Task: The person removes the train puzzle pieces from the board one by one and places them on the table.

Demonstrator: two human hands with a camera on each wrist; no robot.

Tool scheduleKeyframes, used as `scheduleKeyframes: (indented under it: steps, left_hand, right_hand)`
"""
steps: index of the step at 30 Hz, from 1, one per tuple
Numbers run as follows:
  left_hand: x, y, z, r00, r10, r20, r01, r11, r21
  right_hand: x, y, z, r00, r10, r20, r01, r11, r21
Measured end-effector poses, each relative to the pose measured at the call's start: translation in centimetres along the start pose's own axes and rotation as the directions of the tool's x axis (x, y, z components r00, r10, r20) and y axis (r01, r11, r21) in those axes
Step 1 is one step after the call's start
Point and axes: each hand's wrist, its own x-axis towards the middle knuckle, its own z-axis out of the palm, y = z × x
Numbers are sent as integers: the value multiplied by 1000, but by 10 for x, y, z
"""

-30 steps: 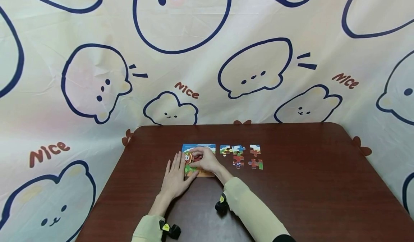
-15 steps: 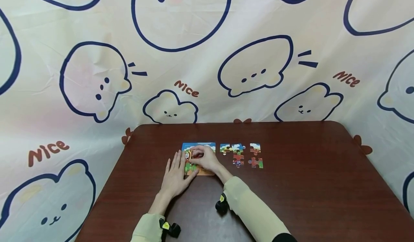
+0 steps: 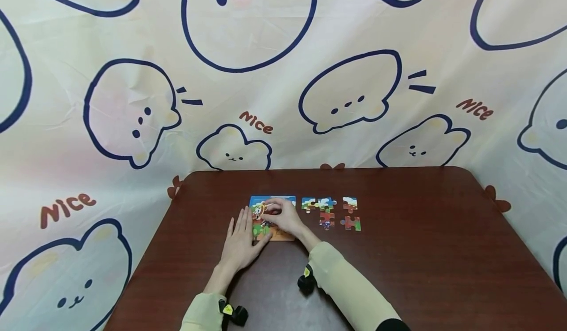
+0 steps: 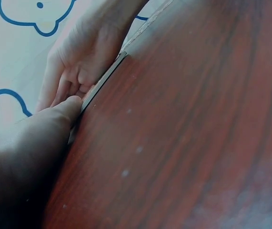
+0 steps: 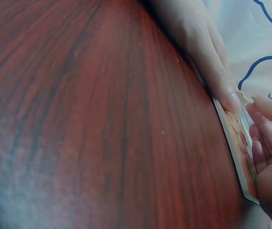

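the left hand [image 3: 239, 245] lies spread; the right [image 3: 284, 218] pinches a mostly hidden puzzle piece [image 5: 243, 97].

Dark red-brown wood-grain table [image 3: 421, 247]: smooth, softly glossy. Cream printed cloth-like backdrop [image 3: 283, 95]: creased, faint sheen. Multicoloured rectangular puzzle board [image 3: 282, 236]: appears card-like, printed face. 5 small multicoloured jigsaw pieces [image 3: 327, 218]: likewise printed. 2 pale green cloth sleeves [image 3: 354, 284]: matt.

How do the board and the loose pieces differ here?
Shape: the board is a straight-edged rectangle; the loose pieces have knobs and notches. Size: the board is larger than each of the loose pieces. Cover: the left hand and right hand partly hide the board; the loose pieces lie uncovered. Both carry colourful prints.
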Motion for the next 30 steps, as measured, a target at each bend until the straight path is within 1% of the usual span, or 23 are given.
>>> scheduleKeyframes:
  steps: [6, 11, 14, 16, 18, 22, 30]
  left_hand:
    - [0, 2, -1, 1000, -2, 0, 2, 1000, -2]
    - [-1, 1, -1, 1000, -3, -1, 3, 1000, 3]
    - [-1, 1, 0, 1000, -5, -4, 5, 1000, -1]
    - [-1, 1, 0, 1000, -5, -10, 5, 1000, -1]
    - [-2, 1, 0, 1000, -6, -12, 6, 1000, -5]
    - [-2, 1, 0, 1000, -3, -7, 3, 1000, -8]
    - [-1, 1, 0, 1000, 1, -24, -2, 1000, -27]
  right_hand:
    - [1, 1, 0, 999, 16, -37, -14, 999, 51]
    - [0, -1, -1, 998, 15, -56, -12, 999, 48]
    - [-1, -3, -6, 997, 3, -75, 1, 998, 56]
    - [-4, -4, -11, 996, -5, -86, 11, 998, 67]
    - [-7, -4, -17, 996, -10, -93, 16, 998, 57]
    - [-17, -3, -34, 995, -9, -96, 11, 1000, 22]
    - [-37, -4, -66, 994, -46, -98, 40, 997, -59]
